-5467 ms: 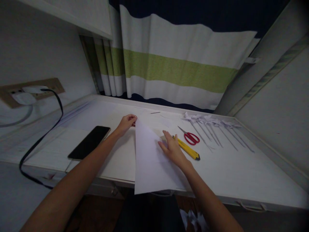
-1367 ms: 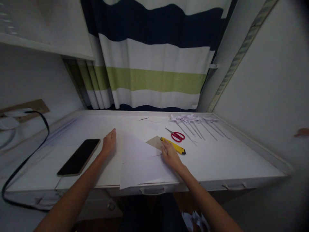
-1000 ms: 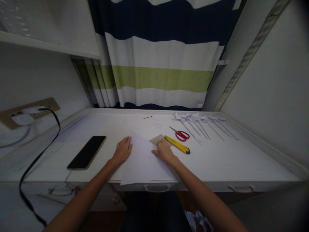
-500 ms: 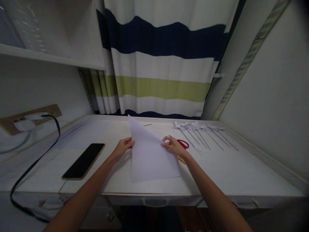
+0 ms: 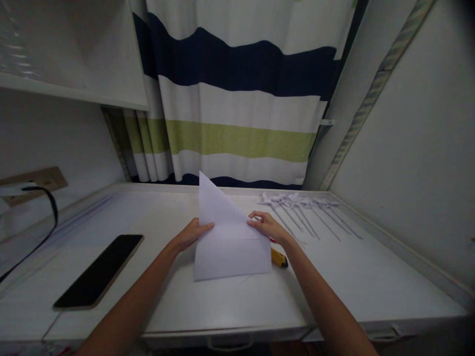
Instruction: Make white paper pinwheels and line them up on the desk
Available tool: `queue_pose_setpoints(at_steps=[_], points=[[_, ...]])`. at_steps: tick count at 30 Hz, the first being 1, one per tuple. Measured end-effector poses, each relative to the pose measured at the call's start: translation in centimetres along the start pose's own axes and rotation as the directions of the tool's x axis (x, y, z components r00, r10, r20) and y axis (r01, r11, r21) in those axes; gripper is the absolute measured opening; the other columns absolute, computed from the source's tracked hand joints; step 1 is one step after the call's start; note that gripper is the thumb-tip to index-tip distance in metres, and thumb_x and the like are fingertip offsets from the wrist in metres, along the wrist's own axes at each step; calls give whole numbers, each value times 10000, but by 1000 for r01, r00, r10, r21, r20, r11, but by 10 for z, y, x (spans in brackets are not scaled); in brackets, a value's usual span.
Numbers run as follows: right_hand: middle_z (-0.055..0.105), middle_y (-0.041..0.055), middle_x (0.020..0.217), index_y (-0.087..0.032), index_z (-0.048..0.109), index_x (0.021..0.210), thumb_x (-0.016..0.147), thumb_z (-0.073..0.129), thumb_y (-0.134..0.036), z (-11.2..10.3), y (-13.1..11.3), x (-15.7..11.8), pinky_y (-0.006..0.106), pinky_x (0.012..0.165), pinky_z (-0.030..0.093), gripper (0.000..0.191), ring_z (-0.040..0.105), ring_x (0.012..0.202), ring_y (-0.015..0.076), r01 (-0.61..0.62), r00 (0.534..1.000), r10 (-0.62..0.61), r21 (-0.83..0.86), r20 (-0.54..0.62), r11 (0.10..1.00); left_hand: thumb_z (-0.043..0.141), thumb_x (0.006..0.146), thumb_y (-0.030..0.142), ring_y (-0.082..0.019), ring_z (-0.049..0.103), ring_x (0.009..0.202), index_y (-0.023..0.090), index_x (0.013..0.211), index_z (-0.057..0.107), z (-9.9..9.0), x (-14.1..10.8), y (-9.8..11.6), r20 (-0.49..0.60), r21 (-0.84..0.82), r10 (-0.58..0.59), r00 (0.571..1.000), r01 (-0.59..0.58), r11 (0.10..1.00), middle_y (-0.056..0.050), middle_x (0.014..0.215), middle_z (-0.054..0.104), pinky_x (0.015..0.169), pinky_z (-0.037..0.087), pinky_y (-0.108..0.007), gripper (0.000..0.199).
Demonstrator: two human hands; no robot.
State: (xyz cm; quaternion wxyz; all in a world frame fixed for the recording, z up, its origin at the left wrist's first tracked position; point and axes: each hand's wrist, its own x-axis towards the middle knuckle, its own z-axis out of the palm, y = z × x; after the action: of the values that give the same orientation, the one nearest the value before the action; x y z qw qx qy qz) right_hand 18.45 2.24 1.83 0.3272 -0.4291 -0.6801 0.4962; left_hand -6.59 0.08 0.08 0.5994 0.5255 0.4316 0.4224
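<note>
Between my two hands a sheet of white paper (image 5: pixel 232 257) is held, its upper part slanting to a point at the top left and a faint crease running across its middle. My left hand (image 5: pixel 191 234) pinches the left edge, with the thumb on the front. On the right edge, my right hand (image 5: pixel 267 226) grips the sheet between thumb and fingers. A yellow and black box cutter (image 5: pixel 279 258) lies by my right wrist, partly behind the paper. Only a bit of red scissors handle (image 5: pixel 273 241) shows beside it.
Several white folded paper flowers on thin stems (image 5: pixel 297 202) lie at the back right. A black phone (image 5: pixel 100 272) rests at the left, near a dark cable (image 5: pixel 54 212) from a wall socket. More white paper (image 5: pixel 122 212) lies back left. A striped curtain (image 5: pixel 237 138) hangs behind the desk.
The view has shifted a little. The paper's lower part now tilts, showing a crease line. My left thumb has come over the front of the sheet. More of the box cutter shows; the scissors are mostly hidden.
</note>
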Motion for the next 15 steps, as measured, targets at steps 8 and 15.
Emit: queue_pose_setpoints(at_steps=[8, 15], points=[[574, 0, 570, -108, 565, 650, 645, 575, -430, -13, 26, 21, 194, 440, 366, 322, 499, 453, 85, -86, 984, 74, 67, 164, 994, 616, 652, 327, -176, 601, 663, 91, 869, 568, -19, 21, -6, -14, 80, 16, 1000, -14, 997, -77, 782, 656, 612, 473, -285, 324], [591, 1, 610, -126, 587, 732, 677, 534, -469, -8, 35, 24, 186, 435, 377, 351, 515, 479, 89, -72, 993, 62, 105, 96, 992, 677, 570, 250, -198, 581, 802, 127, 933, 549, -31, 11, -2, 155, 260, -14, 988, -28, 965, -59, 910, 635, 714, 453, -302, 404]])
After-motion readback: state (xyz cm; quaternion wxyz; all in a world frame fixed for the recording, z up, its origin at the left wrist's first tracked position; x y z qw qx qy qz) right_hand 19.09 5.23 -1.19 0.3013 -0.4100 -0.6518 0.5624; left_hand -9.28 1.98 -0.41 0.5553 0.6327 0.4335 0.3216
